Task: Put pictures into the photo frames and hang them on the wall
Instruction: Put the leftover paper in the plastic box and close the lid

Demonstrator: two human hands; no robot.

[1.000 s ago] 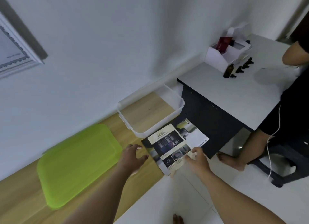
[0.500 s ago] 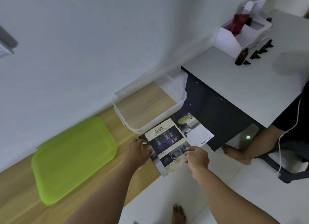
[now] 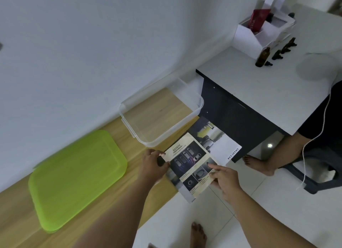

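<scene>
Wooden bench (image 3: pixel 14 214), right end: left hand (image 3: pixel 152 163) pinches top picture (image 3: pixel 190 166) corner, right hand (image 3: pixel 226 179) pinches opposite edge; overhanging lower picture (image 3: pixel 218 142) may slide floorward.

My left hand (image 3: pixel 154 163) holds the left side of the small picture (image 3: pixel 190 164). My right hand (image 3: pixel 224 179) pinches its right side. A bigger picture (image 3: pixel 220 142) lies under it, just beside a clear box (image 3: pixel 198 107) on the wood top (image 3: pixel 114 201). A green lid (image 3: pixel 77 179) lies further left.
</scene>
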